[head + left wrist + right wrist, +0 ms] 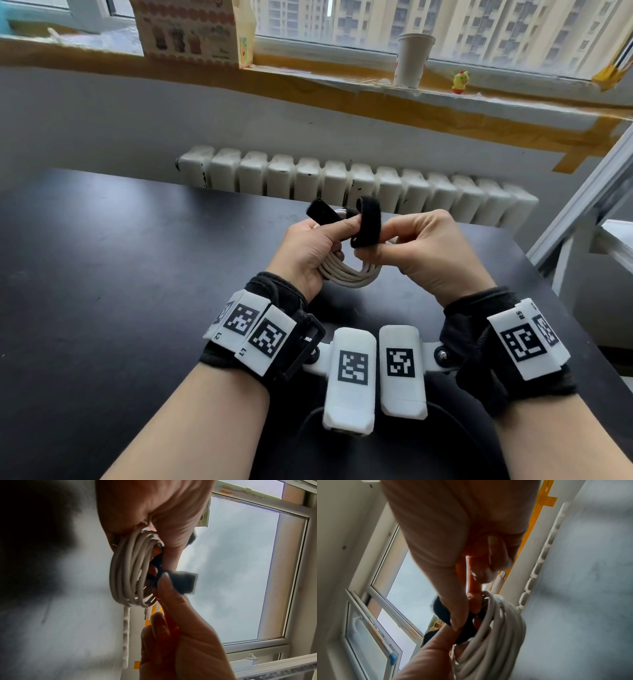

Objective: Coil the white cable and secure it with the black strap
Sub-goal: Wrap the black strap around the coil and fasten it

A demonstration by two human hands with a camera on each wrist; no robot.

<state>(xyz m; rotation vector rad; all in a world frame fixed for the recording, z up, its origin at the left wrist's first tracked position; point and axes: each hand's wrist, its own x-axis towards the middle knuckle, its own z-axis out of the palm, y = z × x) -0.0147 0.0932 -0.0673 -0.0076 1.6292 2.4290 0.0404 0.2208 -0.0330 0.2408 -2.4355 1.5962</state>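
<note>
A: Two hands, one bundle. The left hand point(308, 253) has its fingers curled round the round coil of thin white cable point(346, 274), which it holds in the air above the dark matt tabletop point(102, 257), clear of its surface.

B: And the flat black fabric strap point(368, 222)?

A: It sits at the top of the coil, on the side away from the wrists. It arches up over the loops like a hoop. The right hand point(421, 250) pinches that arch between thumb and forefinger; the rest of its fingers are folded in.

B: Where's the loose end?

A: A short tail sticks out above the coil on the left hand's side, slanting up and away. The left forefinger lies against it.

B: So which hand closes it?

A: I'd judge the right, since it already has the arch. The strap's length runs across the strands, so the arch must be pulled down snug against the coil and lapped onto the tail. Whether the strap passes fully through the coil's centre, I cannot tell.
</note>
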